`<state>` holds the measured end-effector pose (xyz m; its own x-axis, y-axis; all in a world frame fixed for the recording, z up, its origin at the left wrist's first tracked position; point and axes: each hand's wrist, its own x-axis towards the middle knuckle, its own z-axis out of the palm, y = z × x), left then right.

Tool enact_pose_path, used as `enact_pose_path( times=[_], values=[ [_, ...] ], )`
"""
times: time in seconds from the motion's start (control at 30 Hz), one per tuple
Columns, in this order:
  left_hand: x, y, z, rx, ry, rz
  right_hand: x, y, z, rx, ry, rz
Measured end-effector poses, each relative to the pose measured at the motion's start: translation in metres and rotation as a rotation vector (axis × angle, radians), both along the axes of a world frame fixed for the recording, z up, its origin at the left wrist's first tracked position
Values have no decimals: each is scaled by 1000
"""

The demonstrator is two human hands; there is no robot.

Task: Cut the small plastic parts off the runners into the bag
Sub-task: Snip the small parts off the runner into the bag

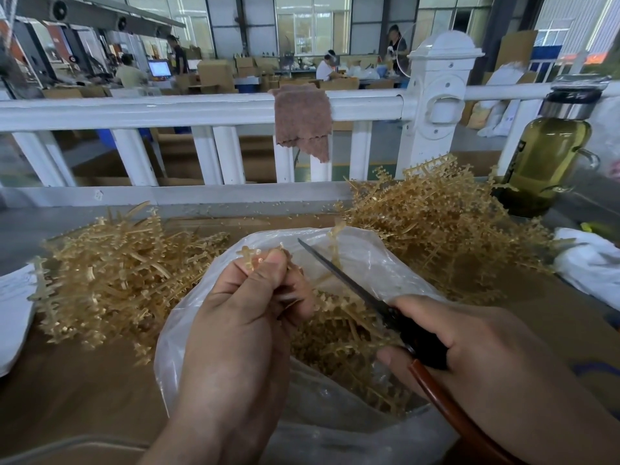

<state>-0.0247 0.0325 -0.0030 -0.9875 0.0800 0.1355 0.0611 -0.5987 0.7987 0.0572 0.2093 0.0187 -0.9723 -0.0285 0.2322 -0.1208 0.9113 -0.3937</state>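
Now pinching a runner (pixel 250 255) in the curled fingers (pixel 268 263) of the left hand (pixel 241 313), above the bag (pixel 362 256); gripping scissors (pixel 339 280) in the right hand (pixel 469 347), blades together over the bag. Heaps of runners (pixel 110 270) on the surface (pixel 84 380).

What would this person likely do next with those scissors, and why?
Probably swing the black-handled steel scissors in the right hand leftward to the tan plastic runner pinched in the left hand and snip: the blade tip sits just short of it, above the clear plastic bag.
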Motion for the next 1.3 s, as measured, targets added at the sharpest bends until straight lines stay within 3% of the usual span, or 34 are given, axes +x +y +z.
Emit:
enact_pose_path(
  times=[0.23,0.6,1.0,1.3],
  values=[
    [1,1,0,-16,-9,31,2,-3,-1,32,-22,22],
    [6,2,3,-114,53,59,1,-5,2,58,95,5],
    [4,-1,2,-95,44,55,3,-5,0,58,155,26],
    [4,0,2,-128,74,55,3,-3,2,59,89,26]
  ],
)
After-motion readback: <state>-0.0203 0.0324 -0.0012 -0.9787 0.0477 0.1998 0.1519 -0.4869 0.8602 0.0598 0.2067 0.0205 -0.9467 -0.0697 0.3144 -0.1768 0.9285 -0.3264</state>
